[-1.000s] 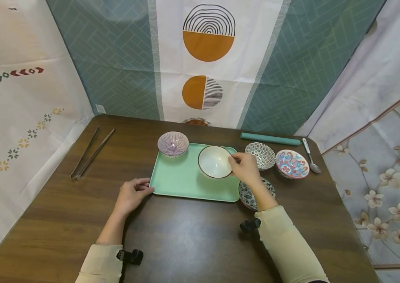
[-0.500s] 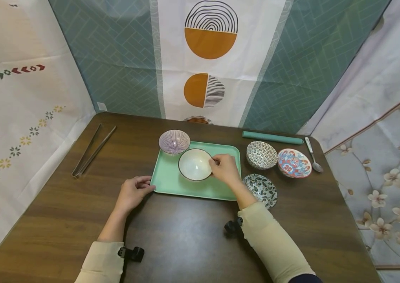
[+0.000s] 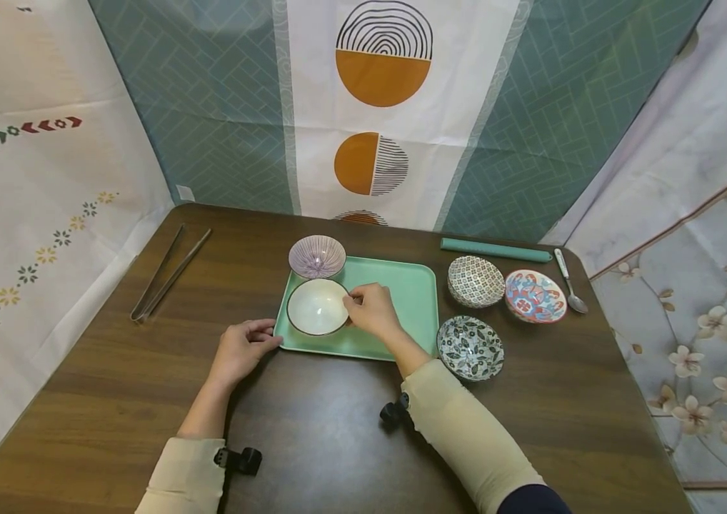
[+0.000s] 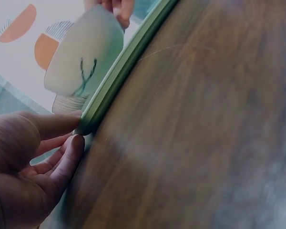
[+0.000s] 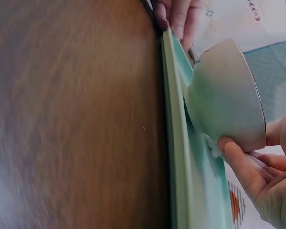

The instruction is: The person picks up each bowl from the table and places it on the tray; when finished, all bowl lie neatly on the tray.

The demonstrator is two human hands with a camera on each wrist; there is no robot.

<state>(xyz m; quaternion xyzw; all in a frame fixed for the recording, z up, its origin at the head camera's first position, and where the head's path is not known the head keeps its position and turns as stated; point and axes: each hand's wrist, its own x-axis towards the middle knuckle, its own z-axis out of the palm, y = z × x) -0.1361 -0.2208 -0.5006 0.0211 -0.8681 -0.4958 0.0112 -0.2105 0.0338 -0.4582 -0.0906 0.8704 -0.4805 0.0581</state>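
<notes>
My right hand pinches the right side of a white bowl with a dark rim, low over the left part of the green tray. In the right wrist view the thumb and fingers grip the bowl by its wall; whether its base touches the tray I cannot tell. With thumb and fingers my left hand pinches the tray's near left corner, as the left wrist view also shows at the tray edge. Just behind the white bowl, a purple-striped bowl sits at the tray's far left corner.
Right of the tray are a dark floral bowl, a small-patterned bowl and a red-and-blue bowl. A spoon and a teal rod-like roll lie behind them. Metal tongs lie on the table's left side.
My right hand has carried the white bowl leftward across the tray, from its right half to its left, and lower. My left hand has stayed at the tray corner.
</notes>
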